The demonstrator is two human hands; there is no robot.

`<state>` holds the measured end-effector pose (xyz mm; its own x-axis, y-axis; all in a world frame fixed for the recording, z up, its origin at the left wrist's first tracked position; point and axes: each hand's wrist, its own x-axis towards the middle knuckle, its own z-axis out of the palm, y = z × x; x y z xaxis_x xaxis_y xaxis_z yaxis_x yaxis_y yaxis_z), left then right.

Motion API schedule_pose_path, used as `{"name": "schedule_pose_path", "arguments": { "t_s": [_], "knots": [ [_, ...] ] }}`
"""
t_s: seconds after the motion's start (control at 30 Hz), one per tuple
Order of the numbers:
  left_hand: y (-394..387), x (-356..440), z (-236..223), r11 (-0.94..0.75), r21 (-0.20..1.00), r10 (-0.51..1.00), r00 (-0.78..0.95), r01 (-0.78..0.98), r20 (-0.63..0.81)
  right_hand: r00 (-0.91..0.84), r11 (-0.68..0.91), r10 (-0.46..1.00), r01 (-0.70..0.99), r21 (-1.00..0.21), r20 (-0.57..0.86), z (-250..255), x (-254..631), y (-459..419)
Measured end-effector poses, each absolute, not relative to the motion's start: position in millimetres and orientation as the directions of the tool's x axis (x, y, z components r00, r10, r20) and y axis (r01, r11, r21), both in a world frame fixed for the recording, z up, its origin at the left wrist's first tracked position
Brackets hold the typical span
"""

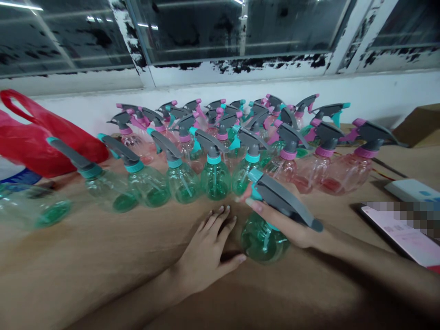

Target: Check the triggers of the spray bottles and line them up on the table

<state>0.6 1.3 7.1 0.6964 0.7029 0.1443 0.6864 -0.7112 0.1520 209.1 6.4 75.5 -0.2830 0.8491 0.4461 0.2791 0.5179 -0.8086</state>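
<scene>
My right hand [292, 224] is wrapped around the neck of a green spray bottle [263, 243], under its grey and teal trigger head. The bottle is close in front of me, its nozzle end pointing away to the left. My left hand [211, 247] lies palm down on the table [113, 270], fingers spread, just left of that bottle and holding nothing. Beyond the hands stands a row of more spray bottles, among them a green one [216, 176] with a teal collar and a pink one [338, 172] with a pink collar.
Several more spray bottles crowd the back by the wall. A red plastic bag [58, 142] is at the left, and a clear green bottle [51, 213] is at the left edge. A phone [395, 229], a white box [412, 190] and a cardboard box [421, 126] are at the right.
</scene>
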Motion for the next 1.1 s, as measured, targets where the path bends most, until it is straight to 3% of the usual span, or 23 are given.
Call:
{"name": "schedule_pose_path", "arguments": {
  "t_s": [0.13,0.6,0.87,1.1],
  "knots": [
    [1.0,0.4,7.0,-0.721,0.15,0.692,0.704,0.676,0.157,-0.279,0.526,0.847,0.314,-0.791,0.452,74.6,210.8,4.8],
    [0.2,3.8,11.5,-0.713,0.228,0.7,0.69,0.663,0.182,-0.27,0.483,0.862,0.176,-0.858,0.43,75.8,206.9,4.7],
    [-11.4,9.4,16.3,-0.708,0.354,0.699,0.677,0.61,0.23,-0.274,0.445,0.879,0.179,-0.878,0.389,75.3,200.2,3.1],
    [-39.0,-1.9,13.9,-0.59,0.578,0.806,0.451,0.564,0.384,-0.31,0.534,0.824,0.147,-0.833,0.474,76.8,157.3,0.6]
  ]
}}
